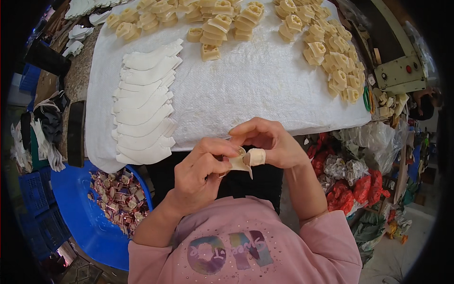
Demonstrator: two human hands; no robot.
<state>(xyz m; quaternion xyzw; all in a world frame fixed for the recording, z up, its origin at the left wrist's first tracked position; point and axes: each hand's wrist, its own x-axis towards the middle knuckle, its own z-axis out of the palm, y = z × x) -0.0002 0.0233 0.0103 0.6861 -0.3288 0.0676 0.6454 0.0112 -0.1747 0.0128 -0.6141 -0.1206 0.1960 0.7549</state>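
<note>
Close to the table's near edge, in front of my body, both my hands work on a small cream heel-shaped piece (240, 164) with a thin pale flap hanging from it. My left hand (201, 170) pinches it between thumb and fingers, which partly cover it. From the other side, the thumb of my right hand (276, 144) presses at its edge, a cream wrap around that thumb. The right fingers arch over the top, their tips partly hidden. Overlapping white cut pieces (144, 109) lie in a column at the table's left.
White woven sheeting (231, 90) covers the table. Piles of cream moulded pieces (338, 61) line its far and right sides. A blue tub (80, 208) of shiny reddish pieces (118, 196) stands lower left. Red plastic bags (362, 189) lie at right, below a machine box (399, 73).
</note>
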